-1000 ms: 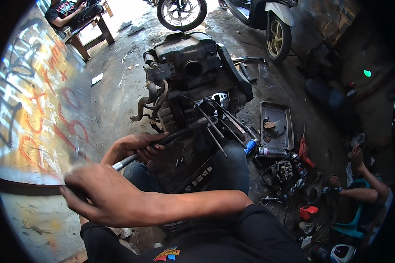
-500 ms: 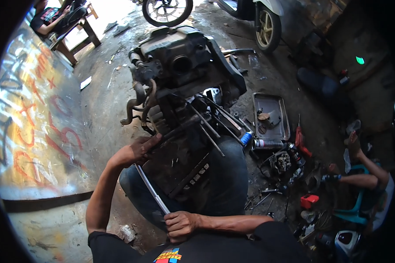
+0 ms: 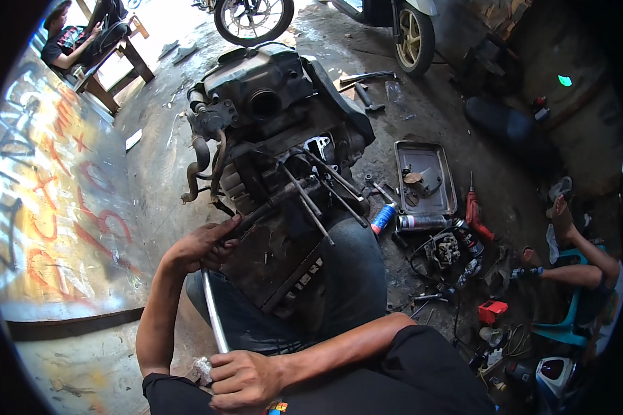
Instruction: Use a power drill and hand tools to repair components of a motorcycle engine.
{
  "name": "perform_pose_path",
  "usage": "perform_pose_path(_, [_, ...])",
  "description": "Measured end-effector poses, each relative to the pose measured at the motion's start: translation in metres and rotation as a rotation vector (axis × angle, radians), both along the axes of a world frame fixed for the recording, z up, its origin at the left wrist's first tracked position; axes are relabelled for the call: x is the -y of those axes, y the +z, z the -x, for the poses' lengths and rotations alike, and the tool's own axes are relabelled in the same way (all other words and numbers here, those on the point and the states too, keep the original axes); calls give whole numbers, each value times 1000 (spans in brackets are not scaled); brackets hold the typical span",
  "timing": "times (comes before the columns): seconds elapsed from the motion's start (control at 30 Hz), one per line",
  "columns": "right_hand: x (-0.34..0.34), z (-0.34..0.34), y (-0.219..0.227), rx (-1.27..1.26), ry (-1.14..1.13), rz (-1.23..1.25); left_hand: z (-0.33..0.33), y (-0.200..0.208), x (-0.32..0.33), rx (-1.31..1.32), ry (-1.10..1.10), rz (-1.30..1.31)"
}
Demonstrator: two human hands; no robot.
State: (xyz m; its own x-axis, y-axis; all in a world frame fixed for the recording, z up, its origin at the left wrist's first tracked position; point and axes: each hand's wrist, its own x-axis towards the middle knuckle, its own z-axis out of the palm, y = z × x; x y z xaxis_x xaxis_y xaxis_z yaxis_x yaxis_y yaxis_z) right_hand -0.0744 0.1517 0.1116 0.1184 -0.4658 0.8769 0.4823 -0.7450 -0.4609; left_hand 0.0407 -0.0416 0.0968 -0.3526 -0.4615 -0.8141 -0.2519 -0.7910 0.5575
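Observation:
A motorcycle engine [image 3: 246, 181] lies in front of me, with several long studs [image 3: 300, 190] sticking out of it toward me. My right hand [image 3: 246, 380] is wrapped round the lower end of a long chrome wrench bar [image 3: 214, 311], close to my body. At the bar's upper end my left hand [image 3: 204, 245] is closed round the joint with a dark extension shaft [image 3: 259, 216]. This shaft runs up and right to the engine beside the studs. Whatever its far tip fits on is hidden. My knees flank the near side.
To the right are a metal tray [image 3: 429, 202] with small parts, a blue spray can [image 3: 383, 218], a red screwdriver-like tool [image 3: 472, 214], and a red box [image 3: 492, 311]. Another person's bare leg [image 3: 581, 242] is at far right. A painted metal panel [image 3: 69, 207] stands left; motorcycle wheels [image 3: 415, 41] are beyond.
My right hand has swung the lower end of the wrench bar to the left. My left hand stays at the joint. The whole view has shifted slightly.

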Motion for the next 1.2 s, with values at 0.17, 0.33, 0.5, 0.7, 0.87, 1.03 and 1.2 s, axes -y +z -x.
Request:
perform_pose_path(0.17, [19,-15,54,-105,5,-276,-12,-8,9,-126,-123,-284])
perform_pose_path(0.33, [64,-45,95,-98,-104,-328,-18,3,12,-78,-137,-288])
perform_pose_path(0.5, [74,-44,75,-289,-4,-357,2,3,21,-3,-227,-223])
perform_pose_path(0.7, [55,-24,47,-66,41,-143,-2,4,15,-81,-213,-264])
perform_pose_path(0.87, [17,-8,-29,11,29,68,-9,-5,16,25,-156,-53])
perform_pose_path(1.03, [-15,18,-106,-64,55,76,3,5,-2,191,-199,141])
perform_pose_path(1.2, [-14,13,-98,-46,49,48,8,-3,-7,290,-184,341])
